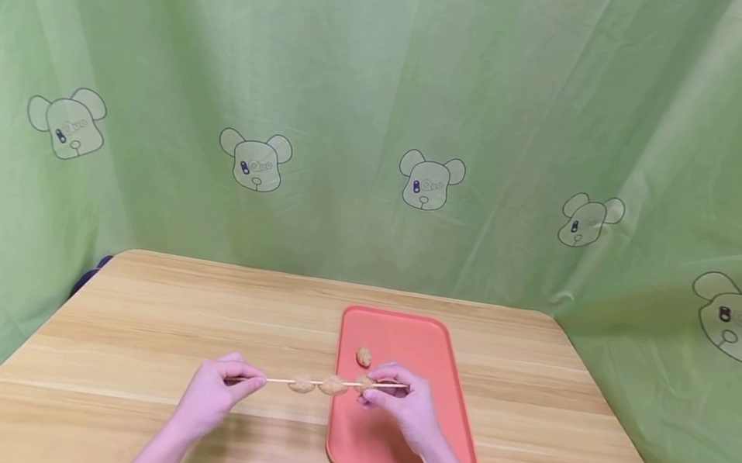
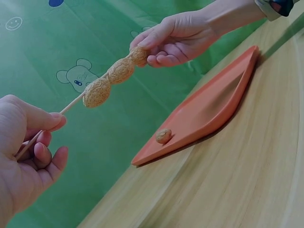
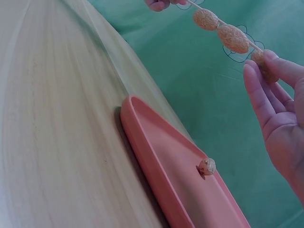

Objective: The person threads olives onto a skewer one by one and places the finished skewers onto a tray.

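Observation:
My left hand [image 1: 213,391] pinches one end of a thin wooden skewer [image 1: 281,381] between thumb and fingers, left of the tray. Three tan, oval, rough-skinned pieces are threaded along it: a left piece [image 2: 97,92], a middle piece [image 2: 120,71] and a right piece [image 3: 263,66]. That last one is gripped by the thumb and fingers of my right hand [image 1: 407,408], which partly hide it. The skewer lies nearly level in the head view, held above the table, its right end passing by the right hand.
A pink-red rectangular tray [image 1: 384,452] with a raised rim lies on the wooden table [image 1: 191,317], under my right hand. One loose tan piece [image 1: 364,356] rests in the tray toward its far left. A green curtain [image 1: 342,235] with bear-head drawings surrounds the table.

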{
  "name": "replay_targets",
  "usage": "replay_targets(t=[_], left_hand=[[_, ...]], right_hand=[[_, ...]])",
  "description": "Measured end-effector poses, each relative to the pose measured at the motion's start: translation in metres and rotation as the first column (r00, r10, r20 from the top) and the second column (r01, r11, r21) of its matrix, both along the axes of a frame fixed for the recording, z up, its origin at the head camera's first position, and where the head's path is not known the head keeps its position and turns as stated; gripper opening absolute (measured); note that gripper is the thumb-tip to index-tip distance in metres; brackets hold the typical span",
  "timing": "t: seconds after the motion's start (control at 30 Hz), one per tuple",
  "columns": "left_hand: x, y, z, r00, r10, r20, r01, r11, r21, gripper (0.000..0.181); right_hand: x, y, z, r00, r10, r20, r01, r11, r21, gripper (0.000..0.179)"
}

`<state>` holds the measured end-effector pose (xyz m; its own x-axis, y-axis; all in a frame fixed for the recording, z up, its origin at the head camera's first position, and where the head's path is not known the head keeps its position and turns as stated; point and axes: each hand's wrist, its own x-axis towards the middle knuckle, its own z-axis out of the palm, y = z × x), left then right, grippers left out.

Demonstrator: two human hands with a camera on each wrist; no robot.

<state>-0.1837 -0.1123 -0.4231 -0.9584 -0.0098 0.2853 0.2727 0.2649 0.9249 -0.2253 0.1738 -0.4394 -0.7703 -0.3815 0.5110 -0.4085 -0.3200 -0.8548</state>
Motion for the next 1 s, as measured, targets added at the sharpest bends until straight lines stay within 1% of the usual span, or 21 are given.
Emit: replay_targets(t=[0.1, 0.2, 0.3, 0.4, 0.57, 0.67, 0.7, 0.73, 0.77, 0.93, 0.97, 1.0], left_hand=[[0.0, 0.0, 0.001, 1.0, 0.001, 0.004, -0.001, 1.0, 0.006, 0.009], [0.0, -0.001, 0.001, 1.0, 0.004, -0.007, -0.004, 1.0, 0.021, 0.008], [0.0, -0.003, 0.0, 1.0, 0.006, -0.027, -0.006, 1.0, 0.021, 0.008], [-0.001, -0.005, -0.002, 0.999, 0.012, -0.04, -0.011, 1.0, 0.013, 0.009], [-0.002, -0.009, -0.003, 0.999, 0.033, -0.025, -0.032, 0.999, 0.033, 0.008], [-0.002, -0.01, -0.002, 0.999, 0.038, -0.008, -0.038, 0.999, 0.038, 0.008], [-0.002, -0.01, -0.002, 0.999, 0.039, -0.004, -0.039, 0.999, 0.037, 0.008], [-0.002, -0.01, -0.002, 0.999, 0.04, 0.0, -0.04, 0.999, 0.034, 0.008], [-0.002, -0.01, -0.002, 0.999, 0.04, 0.003, -0.04, 0.999, 0.033, 0.008], [-0.002, -0.012, -0.004, 0.999, 0.049, 0.003, -0.049, 0.998, 0.036, 0.007], [-0.003, -0.013, -0.005, 0.999, 0.051, -0.001, -0.051, 0.998, 0.038, 0.007], [-0.002, -0.014, -0.006, 0.999, 0.054, -0.003, -0.054, 0.998, 0.04, 0.007]], right_hand=[[0.0, 0.002, 0.001, 1.0, 0.01, 0.016, -0.01, 1.0, 0.011, 0.023], [-0.001, 0.005, 0.0, 0.999, 0.032, 0.02, -0.033, 0.999, 0.011, 0.029], [-0.003, 0.01, -0.001, 0.999, 0.054, -0.004, -0.054, 0.999, 0.004, 0.036], [-0.004, 0.015, 0.0, 0.999, 0.042, -0.029, -0.042, 0.999, -0.009, 0.038], [-0.009, 0.026, 0.002, 0.999, -0.031, -0.016, 0.031, 0.999, -0.016, 0.036], [-0.013, 0.032, 0.0, 0.996, -0.089, 0.012, 0.09, 0.996, -0.009, 0.038], [-0.014, 0.034, -0.002, 0.993, -0.113, 0.019, 0.113, 0.994, -0.004, 0.037], [-0.022, 0.037, -0.01, 0.994, -0.108, 0.004, 0.108, 0.994, -0.023, 0.036], [-0.023, 0.039, -0.012, 0.991, -0.133, 0.01, 0.133, 0.991, -0.017, 0.035], [-0.03, 0.044, -0.017, 0.967, -0.252, 0.034, 0.25, 0.967, 0.048, 0.038], [-0.025, 0.042, -0.01, 0.952, -0.3, 0.068, 0.293, 0.952, 0.092, 0.039], [-0.027, 0.042, -0.01, 0.943, -0.322, 0.083, 0.312, 0.943, 0.112, 0.038]])
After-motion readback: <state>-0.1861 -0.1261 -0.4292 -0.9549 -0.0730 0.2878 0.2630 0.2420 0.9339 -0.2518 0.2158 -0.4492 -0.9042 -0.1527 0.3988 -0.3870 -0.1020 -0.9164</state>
